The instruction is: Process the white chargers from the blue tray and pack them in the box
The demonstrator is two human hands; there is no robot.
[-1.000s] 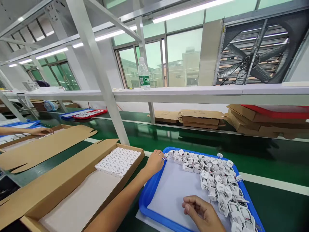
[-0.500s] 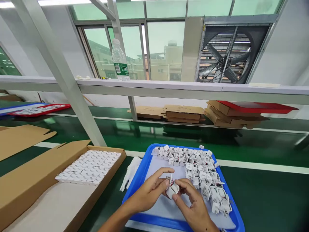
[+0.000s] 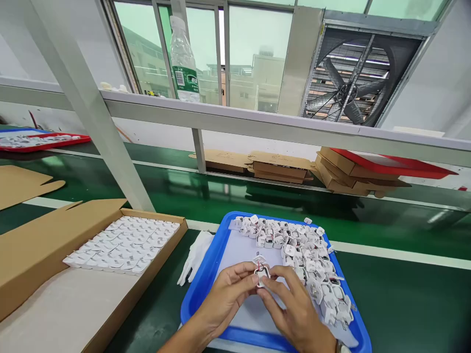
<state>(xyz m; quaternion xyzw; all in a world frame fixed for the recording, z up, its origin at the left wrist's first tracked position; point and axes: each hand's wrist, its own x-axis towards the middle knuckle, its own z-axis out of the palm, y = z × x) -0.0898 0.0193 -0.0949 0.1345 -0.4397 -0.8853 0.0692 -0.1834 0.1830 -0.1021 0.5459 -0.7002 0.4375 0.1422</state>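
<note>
A small white plastic housing (image 3: pixel 261 277) with thin red and dark wires at its open side is held between both hands over a blue tray (image 3: pixel 198 289). My left hand (image 3: pixel 231 291) grips it from the left with thumb and fingers. From the right, my right hand (image 3: pixel 290 301) pinches it with thumb and fingertips. A white piece with metal prongs (image 3: pixel 259 260) sticks up just behind the housing. Many similar white housings (image 3: pixel 312 264) crowd the back and right side of the tray, some with wires or prongs showing.
On the left lies an open cardboard box (image 3: pixel 128 294) with rows of white parts (image 3: pixel 125 245). A white glove (image 3: pixel 196 255) rests between box and tray. Behind are a metal rail (image 3: pixel 235 116), a bottle (image 3: pixel 184 63), flat cartons (image 3: pixel 279 166) and red trays (image 3: pixel 397 164).
The housing has turned so its open, wired side shows, and both hands have closed in around it. The view has tilted, shifting the rail and box in the picture.
</note>
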